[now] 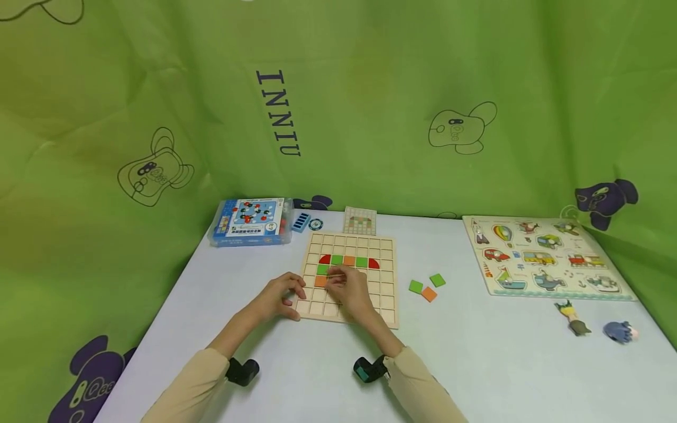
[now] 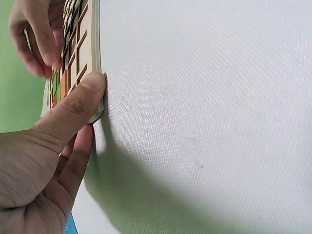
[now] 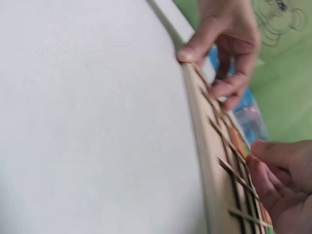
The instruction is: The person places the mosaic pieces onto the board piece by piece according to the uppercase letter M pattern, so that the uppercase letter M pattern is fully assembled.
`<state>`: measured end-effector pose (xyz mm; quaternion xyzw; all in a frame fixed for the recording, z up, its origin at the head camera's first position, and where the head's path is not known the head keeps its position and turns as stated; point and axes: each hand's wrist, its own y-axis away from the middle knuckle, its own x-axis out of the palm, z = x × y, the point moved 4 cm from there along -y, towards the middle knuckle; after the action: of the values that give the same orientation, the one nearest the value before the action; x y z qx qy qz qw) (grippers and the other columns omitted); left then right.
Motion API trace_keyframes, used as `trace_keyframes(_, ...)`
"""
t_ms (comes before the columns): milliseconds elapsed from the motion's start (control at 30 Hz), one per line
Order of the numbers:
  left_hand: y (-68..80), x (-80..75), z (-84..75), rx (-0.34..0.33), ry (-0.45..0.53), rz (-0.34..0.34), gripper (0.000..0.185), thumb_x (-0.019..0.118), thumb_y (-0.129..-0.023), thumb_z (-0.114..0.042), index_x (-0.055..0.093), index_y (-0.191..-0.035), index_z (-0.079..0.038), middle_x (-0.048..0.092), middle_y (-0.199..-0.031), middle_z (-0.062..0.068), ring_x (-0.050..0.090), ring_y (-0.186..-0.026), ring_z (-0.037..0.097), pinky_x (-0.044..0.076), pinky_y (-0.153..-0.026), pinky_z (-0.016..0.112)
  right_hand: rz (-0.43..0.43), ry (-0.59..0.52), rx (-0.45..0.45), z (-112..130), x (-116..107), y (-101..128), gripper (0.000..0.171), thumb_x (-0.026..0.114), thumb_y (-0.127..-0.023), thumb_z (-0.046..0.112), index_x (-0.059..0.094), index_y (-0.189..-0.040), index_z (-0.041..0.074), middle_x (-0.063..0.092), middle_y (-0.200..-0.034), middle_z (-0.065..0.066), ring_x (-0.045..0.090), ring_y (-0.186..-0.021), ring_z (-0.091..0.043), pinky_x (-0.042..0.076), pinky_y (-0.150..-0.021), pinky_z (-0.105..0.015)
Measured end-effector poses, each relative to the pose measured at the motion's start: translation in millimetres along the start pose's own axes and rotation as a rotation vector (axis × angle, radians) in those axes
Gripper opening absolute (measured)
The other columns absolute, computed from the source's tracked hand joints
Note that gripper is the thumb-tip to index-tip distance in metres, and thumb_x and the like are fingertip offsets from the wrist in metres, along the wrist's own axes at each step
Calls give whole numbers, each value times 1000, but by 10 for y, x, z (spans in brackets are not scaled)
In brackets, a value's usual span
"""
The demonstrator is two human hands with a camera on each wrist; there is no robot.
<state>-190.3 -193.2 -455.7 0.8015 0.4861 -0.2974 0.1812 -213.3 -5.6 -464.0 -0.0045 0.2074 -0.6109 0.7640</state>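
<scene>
A wooden grid board (image 1: 388, 285) lies on the table, its recesses partly filled with red, green and orange pieces. At its near left corner my left hand (image 1: 277, 296) holds the edge, thumb (image 2: 92, 83) on the corner and fingers along the side. Over the board's middle is my right hand (image 1: 353, 292), thumb and fingertips close together beside an orange square tile (image 1: 320, 281) and a green square tile (image 1: 322, 269). The fingers hide whether a piece sits between them. A red curved piece (image 1: 374, 264) ends the top coloured row at the right.
Loose green tiles (image 1: 437, 280) and an orange tile (image 1: 429, 294) lie right of the board. Behind it is a pattern card (image 1: 349, 229). A boxed set (image 1: 251, 239) stands back left. A vehicle puzzle board (image 1: 494, 285) and two small figures (image 1: 571, 317) are at the right.
</scene>
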Motion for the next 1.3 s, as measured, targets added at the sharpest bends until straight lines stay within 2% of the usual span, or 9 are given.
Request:
trace_keyframes(200,-16,-1,-7,13,-2,-7,32,84,-64,4,63,-88,2,54,-117,20,49,-109,36,52,-72,29,-41,-1,55,-53,-477,151,23,73,-77,-10,66,-100,-10,68,-98,-23,68,-83,-31,55,-70,-26)
trace_keyframes(433,8,8,21,1,10,5,32,84,-64,4,64,-89,2,53,-119,19,48,-111,35,53,-73,29,-97,99,79,-345,-1438,449,26,73,-78,-8,66,-103,-7,67,-100,-24,68,-85,-26,54,-73,-21)
trace_keyframes(533,19,-7,27,6,3,1,32,84,-64,3,63,-89,1,53,-119,19,48,-110,36,53,-73,29,-60,140,64,-480,-1843,490,28,72,-79,-8,65,-106,-7,67,-100,-25,67,-85,-19,52,-75,-18)
trace_keyframes(667,17,-19,21,10,6,-2,33,84,-64,3,63,-89,2,53,-118,20,48,-110,36,53,-73,30,91,155,75,-620,-2207,439,33,69,-81,-10,62,-113,-9,64,-107,-26,65,-92,-23,51,-78,-18)
trace_keyframes(833,-1,-4,6,7,27,11,32,83,-65,4,63,-90,2,52,-119,21,47,-110,37,53,-73,31,291,196,95,-722,-2358,317,35,66,-84,-9,61,-118,-7,62,-117,-24,59,-104,-31,49,-83,-21)
trace_keyframes(900,-3,2,3,6,29,12,32,83,-65,4,63,-89,2,52,-119,21,47,-110,36,53,-73,31,335,204,88,-754,-2359,270,34,67,-83,-8,62,-117,-7,62,-117,-24,58,-103,-29,49,-82,-22)
trace_keyframes(967,-5,7,2,6,27,9,32,83,-65,4,63,-89,2,52,-118,20,47,-110,36,53,-72,30,334,216,92,-784,-2359,244,31,69,-83,-6,64,-113,-5,64,-113,-21,59,-98,-23,49,-79,-22)
trace_keyframes(1133,-8,13,12,8,23,9,32,84,-65,3,63,-89,2,52,-118,20,47,-110,36,53,-73,30,169,227,113,-802,-2362,286,27,71,-82,-3,65,-108,-7,66,-102,-22,62,-85,-17,49,-70,-18)
trace_keyframes(1300,-12,5,25,4,16,10,32,84,-65,3,63,-89,2,52,-118,19,48,-110,36,53,-73,31,-28,194,125,-701,-2274,354,29,68,-83,-7,62,-111,-12,64,-108,-29,68,-86,-20,50,-71,-15)
